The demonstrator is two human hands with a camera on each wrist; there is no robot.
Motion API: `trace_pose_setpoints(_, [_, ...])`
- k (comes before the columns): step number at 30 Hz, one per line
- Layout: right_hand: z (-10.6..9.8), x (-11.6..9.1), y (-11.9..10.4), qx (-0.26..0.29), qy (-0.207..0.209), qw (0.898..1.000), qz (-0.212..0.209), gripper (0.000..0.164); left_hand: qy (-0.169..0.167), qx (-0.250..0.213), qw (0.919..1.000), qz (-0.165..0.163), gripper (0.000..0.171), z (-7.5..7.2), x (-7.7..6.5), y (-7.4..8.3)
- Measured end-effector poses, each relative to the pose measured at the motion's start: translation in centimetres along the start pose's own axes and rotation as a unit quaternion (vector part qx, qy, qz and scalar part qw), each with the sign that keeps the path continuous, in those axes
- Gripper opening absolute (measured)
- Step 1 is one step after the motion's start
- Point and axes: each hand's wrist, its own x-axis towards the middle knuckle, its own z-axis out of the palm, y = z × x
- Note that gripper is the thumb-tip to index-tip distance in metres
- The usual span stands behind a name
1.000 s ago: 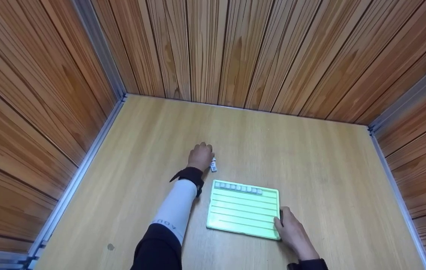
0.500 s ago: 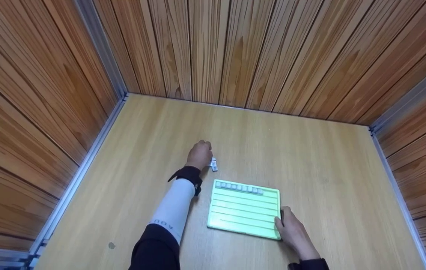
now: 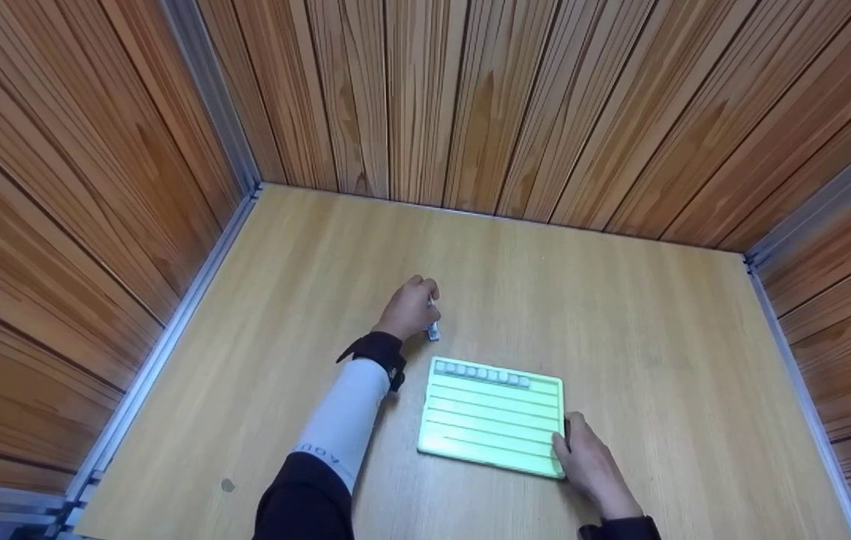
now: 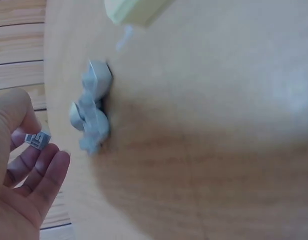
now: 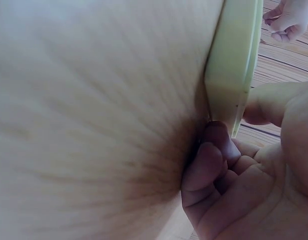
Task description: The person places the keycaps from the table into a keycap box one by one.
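Observation:
My left hand is over the wooden tabletop, beyond the tray's far left corner. In the left wrist view it pinches a small grey keycap-like block with raised marks on one face. Beside those fingers, several similar grey blocks lie bunched on the table, partly hidden by the hand in the head view. A light green grooved tray carries a row of small grey blocks along its far groove. At the tray's right edge my right hand grips it, thumb on top and the other fingers curled against the side.
Wood-plank walls with grey metal strips at the corners close in the tabletop at the back and both sides. A small dark spot marks the table at the near left.
My left hand has shifted a little to the right and turned, uncovering more of the thumb side. The right hand keeps its grip on the tray. The head view has shifted slightly.

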Motion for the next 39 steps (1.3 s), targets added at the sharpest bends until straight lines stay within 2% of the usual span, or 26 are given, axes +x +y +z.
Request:
trace_pose_setpoints(5, [0.0,0.0,0.0,-0.005,0.003,1.0,-0.005,0.041,-0.013,-0.028,0.999,0.033,0.024,0.3,-0.6,1.2])
trace_pose_setpoints(8, [0.0,0.0,0.1,-0.004,0.003,1.0,-0.002,0.042,-0.02,-0.062,0.9974,0.031,0.024,0.8,-0.9,1.9])
trace_pose_setpoints(13, [-0.1,0.0,0.1,-0.001,0.001,1.0,0.0,0.042,-0.043,-0.137,0.9893,0.024,0.025,1.7,-1.5,3.0])
trace_pose_setpoints(18, [-0.1,-0.1,0.1,-0.002,0.005,1.0,-0.002,0.042,-0.063,-0.166,0.9829,0.047,0.027,2.3,-1.9,3.7])
trace_pose_setpoints(28, [0.0,0.0,0.0,0.003,-0.004,1.0,0.009,0.043,-0.09,-0.144,0.9822,0.08,0.031,2.9,-2.2,4.5])
trace_pose_setpoints(32, [0.0,0.0,0.0,0.004,-0.003,1.0,0.004,0.042,-0.087,-0.118,0.9825,0.115,0.03,3.1,-2.4,4.9])
trace_pose_setpoints(35, [0.0,-0.1,0.1,0.003,-0.002,1.0,-0.001,0.043,-0.089,-0.1,0.982,0.134,0.027,3.5,-2.6,5.3])
trace_pose_setpoints(39, [0.0,-0.1,0.1,0.005,-0.002,1.0,-0.001,0.044,-0.107,-0.091,0.9802,0.14,0.021,4.4,-3.2,6.2])
